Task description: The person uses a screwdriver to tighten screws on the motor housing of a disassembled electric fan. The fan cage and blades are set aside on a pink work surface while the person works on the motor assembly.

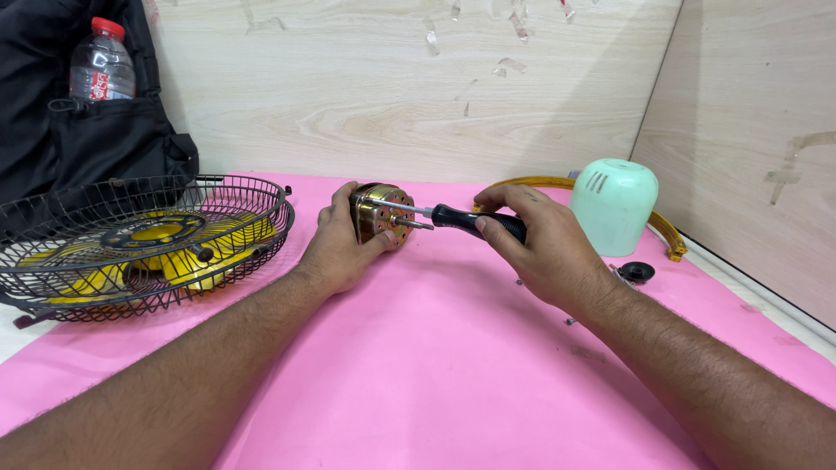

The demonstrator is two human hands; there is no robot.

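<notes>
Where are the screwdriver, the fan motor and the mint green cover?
screwdriver (477, 221), head view, black handle.
fan motor (380, 214), head view, brass-coloured end face.
mint green cover (613, 207), head view, front wall.

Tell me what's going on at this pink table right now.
A person grips a small fan motor in the left hand, lifted just above the pink mat. The right hand holds a black-handled screwdriver with its tip at the motor's face. A black wire fan guard with yellow blades sits to the left; a pale green motor cover stands to the right.
</notes>
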